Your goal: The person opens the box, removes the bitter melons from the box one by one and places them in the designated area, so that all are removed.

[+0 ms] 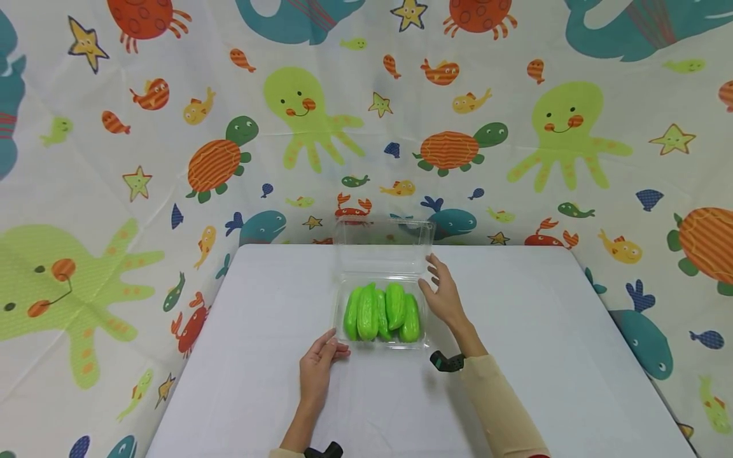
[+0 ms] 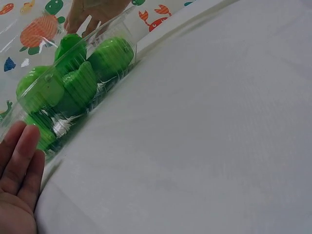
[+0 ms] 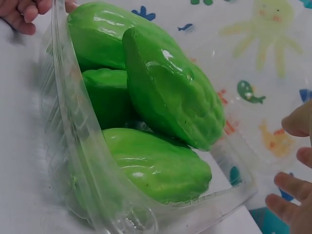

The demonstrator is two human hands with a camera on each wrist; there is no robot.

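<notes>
A clear plastic clamshell box (image 1: 424,321) stands on the white table with its lid (image 1: 380,257) raised at the back. Several glossy green, lumpy, cucumber-like vegetables (image 1: 368,312) lie side by side in it. At the box's near left corner is my left hand (image 1: 318,369), its fingers extended and holding nothing; whether they touch the plastic I cannot tell. My right hand (image 1: 445,299) reaches beside the right side, near the hinge and lid, with fingers spread and nothing held. The right wrist view shows one vegetable (image 3: 170,92) resting across others.
The white table (image 1: 275,299) extends around the box on both sides. Behind and beside it hangs a cloth (image 1: 343,57) printed with sea animals. A dark wrist device (image 1: 446,361) sits on the right forearm, another (image 1: 324,450) on the left.
</notes>
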